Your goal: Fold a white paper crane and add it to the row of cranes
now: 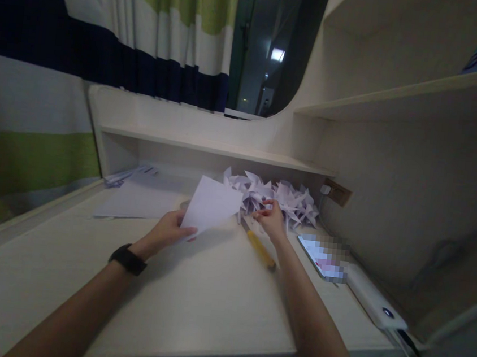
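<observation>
My left hand (172,227), with a black band on its wrist, grips a white sheet of paper (212,205) by its lower left edge, thumb on top. The sheet is held tilted above the desk. My right hand (271,220) hovers at the front of a heap of pointed, pinwheel-like folded papers (290,198), thumb and fingers apart. I see nothing clearly held in it. Just below it lies a knife with a yellow handle (261,250), its blade end pointing toward the heap. A round object (184,204), possibly a tape roll, is partly hidden behind my left hand.
More flat white paper (138,195) lies at the back left of the desk (190,310). To the right are a lit phone (321,258) and a white power strip (375,298) with cables. A low shelf (207,147) overhangs the back; a curtain (164,34) hangs behind.
</observation>
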`<state>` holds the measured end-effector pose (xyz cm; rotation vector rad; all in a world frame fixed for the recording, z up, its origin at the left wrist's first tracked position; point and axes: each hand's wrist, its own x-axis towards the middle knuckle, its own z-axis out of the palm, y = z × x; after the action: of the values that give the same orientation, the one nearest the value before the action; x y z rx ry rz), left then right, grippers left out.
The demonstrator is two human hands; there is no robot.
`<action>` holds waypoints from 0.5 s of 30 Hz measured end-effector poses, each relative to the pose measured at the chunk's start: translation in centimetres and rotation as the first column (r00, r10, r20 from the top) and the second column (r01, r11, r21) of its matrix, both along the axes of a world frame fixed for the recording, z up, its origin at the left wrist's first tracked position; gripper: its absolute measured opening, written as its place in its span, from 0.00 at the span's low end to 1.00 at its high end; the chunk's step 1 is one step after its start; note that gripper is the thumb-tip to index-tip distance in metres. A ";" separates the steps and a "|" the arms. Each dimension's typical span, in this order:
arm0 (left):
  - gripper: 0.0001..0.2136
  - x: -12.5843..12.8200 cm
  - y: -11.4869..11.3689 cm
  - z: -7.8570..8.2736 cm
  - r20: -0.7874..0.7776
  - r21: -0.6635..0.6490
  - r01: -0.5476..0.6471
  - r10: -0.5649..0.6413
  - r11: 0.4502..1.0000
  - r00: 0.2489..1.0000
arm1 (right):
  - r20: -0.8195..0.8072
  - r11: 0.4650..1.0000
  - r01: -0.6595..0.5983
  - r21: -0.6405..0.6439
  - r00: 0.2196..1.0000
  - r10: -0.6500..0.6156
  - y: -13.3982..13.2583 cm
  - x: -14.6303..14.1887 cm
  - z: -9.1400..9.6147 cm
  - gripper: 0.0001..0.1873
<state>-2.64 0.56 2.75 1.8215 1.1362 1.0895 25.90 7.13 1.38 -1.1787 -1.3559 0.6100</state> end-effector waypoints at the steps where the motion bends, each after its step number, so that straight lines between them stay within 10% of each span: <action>1: 0.11 -0.2 0.1 -0.1 0.016 -0.013 0.013 -0.012 1.000 1.000 | 0.099 0.993 0.081 0.085 0.991 -0.089 -0.3 0.0 0.3 0.21; 4: 0.13 -0.7 0.6 -0.8 0.092 -0.072 0.072 -0.065 0.995 0.994 | 0.451 0.920 -0.065 0.386 0.883 -0.127 -1.9 -1.4 1.0 0.22; 8: 0.15 -0.7 0.9 -1.1 0.227 -0.168 0.160 -0.120 0.973 0.966 | 0.769 0.794 -0.454 0.404 0.638 -0.027 -4.3 -4.6 1.3 0.21; 15: 0.19 -1.0 -0.6 0.5 0.287 -0.231 0.140 -0.070 0.963 0.955 | 0.790 0.772 -0.478 0.419 0.611 -0.050 -5.3 -6.1 0.9 0.12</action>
<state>-3.67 -0.05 3.24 1.4654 0.9500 1.0493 19.85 1.80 2.27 -0.7157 -2.2595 -0.2593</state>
